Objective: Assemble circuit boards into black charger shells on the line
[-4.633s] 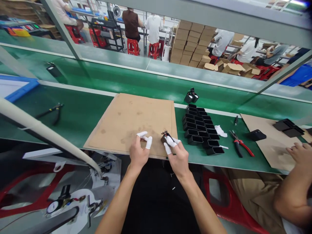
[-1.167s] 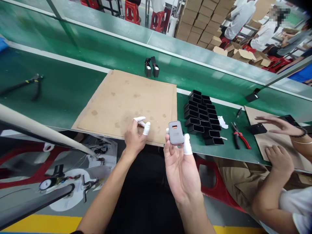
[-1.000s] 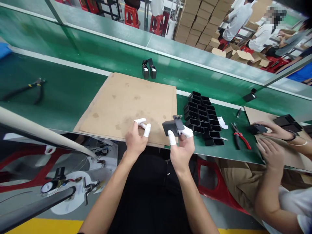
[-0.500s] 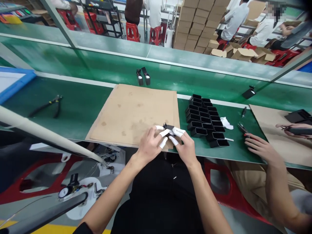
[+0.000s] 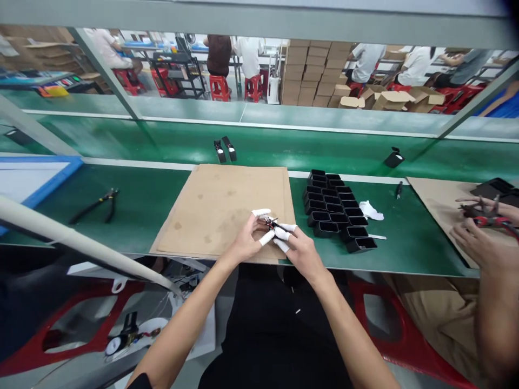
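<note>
My left hand (image 5: 248, 241) and my right hand (image 5: 295, 248) meet over the near edge of a brown cardboard sheet (image 5: 227, 205). Both wear white finger cots and pinch one small dark part (image 5: 271, 223) with a bit of red on it; most of the part is hidden by my fingers. Just to the right stands a block of several open black plastic shells (image 5: 334, 209) in rows on the green bench.
Black pliers (image 5: 97, 203) lie at the left. Two small black parts (image 5: 225, 149) and another black part (image 5: 393, 158) ride the green conveyor behind. A white cloth (image 5: 370, 210) lies by the shells. A neighbour's hands (image 5: 480, 243) hold red-handled pliers (image 5: 492, 220) at the right.
My right hand turned the grey-black part over and brought it down to the cardboard, and my left hand joined it. The pair of black parts on the conveyor drifted left. The neighbour picked up the red pliers.
</note>
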### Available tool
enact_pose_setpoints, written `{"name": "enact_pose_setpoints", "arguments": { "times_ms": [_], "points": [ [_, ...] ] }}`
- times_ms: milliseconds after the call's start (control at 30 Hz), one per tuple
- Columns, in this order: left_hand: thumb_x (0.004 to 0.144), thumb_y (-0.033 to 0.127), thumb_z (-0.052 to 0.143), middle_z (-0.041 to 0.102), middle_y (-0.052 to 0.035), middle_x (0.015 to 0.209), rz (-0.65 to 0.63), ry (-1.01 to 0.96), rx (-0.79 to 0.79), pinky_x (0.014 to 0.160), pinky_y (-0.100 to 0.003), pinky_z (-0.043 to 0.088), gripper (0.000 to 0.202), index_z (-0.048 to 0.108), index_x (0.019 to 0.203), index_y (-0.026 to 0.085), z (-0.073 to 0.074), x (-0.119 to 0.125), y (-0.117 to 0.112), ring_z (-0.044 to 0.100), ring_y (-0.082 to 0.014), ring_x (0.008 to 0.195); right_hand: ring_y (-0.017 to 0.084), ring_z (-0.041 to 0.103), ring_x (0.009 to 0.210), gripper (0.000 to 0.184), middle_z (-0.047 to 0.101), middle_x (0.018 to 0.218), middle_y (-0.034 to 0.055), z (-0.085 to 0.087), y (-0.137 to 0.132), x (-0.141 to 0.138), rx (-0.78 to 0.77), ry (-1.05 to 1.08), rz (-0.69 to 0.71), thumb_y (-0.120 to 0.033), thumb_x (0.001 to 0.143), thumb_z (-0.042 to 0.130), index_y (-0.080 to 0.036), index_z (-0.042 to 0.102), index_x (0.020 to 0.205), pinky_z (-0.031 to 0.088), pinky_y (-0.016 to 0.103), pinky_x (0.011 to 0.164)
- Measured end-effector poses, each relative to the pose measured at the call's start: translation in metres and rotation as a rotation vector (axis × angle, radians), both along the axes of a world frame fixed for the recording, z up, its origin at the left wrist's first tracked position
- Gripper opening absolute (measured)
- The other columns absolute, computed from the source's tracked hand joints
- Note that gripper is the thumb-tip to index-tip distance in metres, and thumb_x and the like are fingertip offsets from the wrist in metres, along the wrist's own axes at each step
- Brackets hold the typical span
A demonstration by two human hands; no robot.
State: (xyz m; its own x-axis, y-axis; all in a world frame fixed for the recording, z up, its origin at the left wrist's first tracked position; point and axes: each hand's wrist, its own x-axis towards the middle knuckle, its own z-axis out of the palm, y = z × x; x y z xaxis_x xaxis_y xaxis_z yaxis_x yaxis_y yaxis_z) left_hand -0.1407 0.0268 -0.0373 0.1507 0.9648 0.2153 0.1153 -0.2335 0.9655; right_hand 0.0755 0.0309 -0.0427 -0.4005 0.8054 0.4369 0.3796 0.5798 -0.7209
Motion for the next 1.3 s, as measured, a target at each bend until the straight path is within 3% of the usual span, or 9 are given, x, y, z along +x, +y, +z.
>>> {"name": "enact_pose_setpoints", "arguments": {
  "times_ms": [133, 200, 300, 433, 667, 800, 933, 1300],
  "points": [
    [0.089, 0.048, 0.074, 0.075, -0.0143, 0.125, -0.151, -0.029, -0.061, 0.101, -0.046, 0.061, 0.058, 0.057, 0.14, 0.025, 0.011, -0.026, 0.039, 0.077, -0.0257, 0.109, 0.025, 0.077, 0.111, 0.03, 0.072, 0.132, 0.0093, 0.0, 0.0, -0.002, 0.019, -0.033, -0.033, -0.036, 0.106, 0.061, -0.034, 0.076, 0.131, 0.065, 0.04, 0.098],
    [0.092, 0.058, 0.065, 0.078, -0.0137, 0.111, -0.028, -0.054, -0.075, 0.092, -0.044, 0.062, 0.051, 0.064, 0.128, 0.021, 0.013, -0.035, 0.072, 0.078, -0.0255, 0.098, 0.024, 0.077, 0.111, 0.031, 0.072, 0.133, 0.0089, -0.001, -0.002, -0.004, 0.037, -0.043, -0.05, -0.035, 0.106, 0.061, -0.034, 0.075, 0.133, 0.065, 0.04, 0.099],
    [0.083, 0.056, 0.077, 0.076, -0.0094, 0.099, 0.15, -0.049, -0.02, 0.09, -0.04, 0.059, 0.051, 0.065, 0.116, 0.019, 0.008, -0.035, 0.122, 0.076, -0.0223, 0.092, 0.025, 0.077, 0.113, 0.035, 0.075, 0.13, 0.0087, -0.006, -0.008, -0.009, 0.07, -0.03, -0.101, -0.035, 0.105, 0.066, -0.032, 0.072, 0.139, 0.065, 0.04, 0.1],
    [0.081, 0.059, 0.08, 0.071, -0.0042, 0.086, 0.219, -0.058, 0.018, 0.081, -0.034, 0.058, 0.051, 0.065, 0.109, 0.019, -0.008, -0.023, 0.161, 0.073, -0.0186, 0.08, 0.027, 0.077, 0.119, 0.038, 0.076, 0.133, 0.0092, -0.018, -0.016, -0.017, 0.174, -0.01, -0.21, -0.031, 0.102, 0.072, -0.031, 0.072, 0.14, 0.066, 0.041, 0.101],
    [0.087, 0.059, 0.077, 0.07, -0.0005, 0.082, 0.247, -0.062, 0.04, 0.077, -0.03, 0.055, 0.043, 0.068, 0.11, 0.022, -0.023, -0.026, 0.164, 0.072, -0.0173, 0.077, 0.027, 0.076, 0.122, 0.049, 0.074, 0.139, 0.0118, -0.027, -0.018, -0.021, 0.35, -0.094, -0.289, -0.024, 0.1, 0.074, -0.028, 0.065, 0.148, 0.067, 0.039, 0.103],
    [0.088, 0.056, 0.077, 0.069, 0.0007, 0.081, 0.248, -0.058, 0.028, 0.074, -0.03, 0.053, 0.04, 0.068, 0.108, 0.023, -0.024, -0.027, 0.163, 0.07, -0.0166, 0.075, 0.029, 0.073, 0.128, 0.053, 0.065, 0.15, 0.0127, -0.022, -0.015, -0.021, 0.297, -0.178, -0.248, -0.024, 0.102, 0.072, -0.032, 0.06, 0.153, 0.067, 0.04, 0.103],
    [0.086, 0.056, 0.08, 0.068, 0.0017, 0.082, 0.246, -0.051, 0.026, 0.074, -0.029, 0.052, 0.04, 0.069, 0.107, 0.023, -0.024, -0.025, 0.162, 0.07, -0.0159, 0.075, 0.029, 0.073, 0.128, 0.058, 0.069, 0.144, 0.0121, -0.021, -0.015, -0.023, 0.287, -0.219, -0.218, -0.023, 0.102, 0.071, -0.031, 0.055, 0.157, 0.065, 0.044, 0.108],
    [0.091, 0.053, 0.076, 0.067, 0.001, 0.082, 0.244, 0.002, 0.028, 0.072, -0.03, 0.05, 0.035, 0.066, 0.108, 0.024, -0.02, -0.025, 0.16, 0.067, -0.0163, 0.076, 0.029, 0.073, 0.127, 0.055, 0.066, 0.147, 0.0131, -0.027, -0.019, -0.024, 0.275, -0.168, -0.217, -0.018, 0.101, 0.071, -0.033, 0.059, 0.153, 0.066, 0.043, 0.105]
  ]
}}
